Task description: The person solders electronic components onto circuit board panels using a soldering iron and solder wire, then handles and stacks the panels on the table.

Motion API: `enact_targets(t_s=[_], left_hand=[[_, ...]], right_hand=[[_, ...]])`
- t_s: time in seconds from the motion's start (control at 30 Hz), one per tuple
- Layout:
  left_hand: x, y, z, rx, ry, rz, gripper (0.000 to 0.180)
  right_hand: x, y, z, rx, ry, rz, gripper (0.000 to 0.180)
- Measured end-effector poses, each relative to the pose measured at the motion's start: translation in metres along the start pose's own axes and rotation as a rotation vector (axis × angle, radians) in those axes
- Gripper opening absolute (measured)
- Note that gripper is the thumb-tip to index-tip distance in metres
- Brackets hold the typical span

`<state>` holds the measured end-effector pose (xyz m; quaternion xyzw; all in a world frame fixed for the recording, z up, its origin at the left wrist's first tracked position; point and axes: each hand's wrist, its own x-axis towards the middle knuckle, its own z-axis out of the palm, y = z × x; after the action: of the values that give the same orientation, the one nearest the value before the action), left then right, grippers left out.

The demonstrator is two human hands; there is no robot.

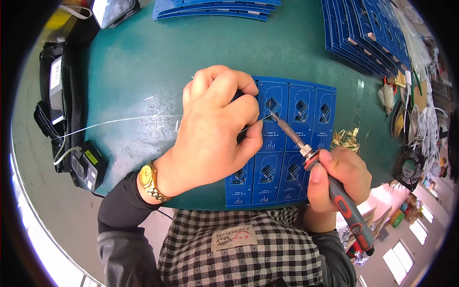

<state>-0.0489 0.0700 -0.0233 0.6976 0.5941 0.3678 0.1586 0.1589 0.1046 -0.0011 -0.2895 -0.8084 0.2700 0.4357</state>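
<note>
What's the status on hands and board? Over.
Right hand gripping soldering iron, tip at blue circuit board panel. Left hand pinching solder wire, end near tip. Left hand hides panel's upper-left part.

Green tabletop (138, 57) — windows (398, 261) (bright ones).

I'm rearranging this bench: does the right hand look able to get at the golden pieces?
Probably yes: the golden pieces lie just beyond the right hand, nothing visibly between, though holding the soldering iron may hinder it.
</note>
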Motion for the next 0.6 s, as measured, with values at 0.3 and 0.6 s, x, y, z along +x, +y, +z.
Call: enact_targets(t_s=[0.3,0.6], left_hand=[[0.0008,-0.0015,-0.0001,0.026,0.013,0.015,0.018],[0.0011,0.0001,-0.0001,0.01,0.002,0.036,0.019]], right_hand=[[-0.0005,0.0026,0.0034,-0.002,0.047,-0.03,0.017],[-0.0017,0.0054,0.0024,0.005,0.043,-0.084,0.019]])
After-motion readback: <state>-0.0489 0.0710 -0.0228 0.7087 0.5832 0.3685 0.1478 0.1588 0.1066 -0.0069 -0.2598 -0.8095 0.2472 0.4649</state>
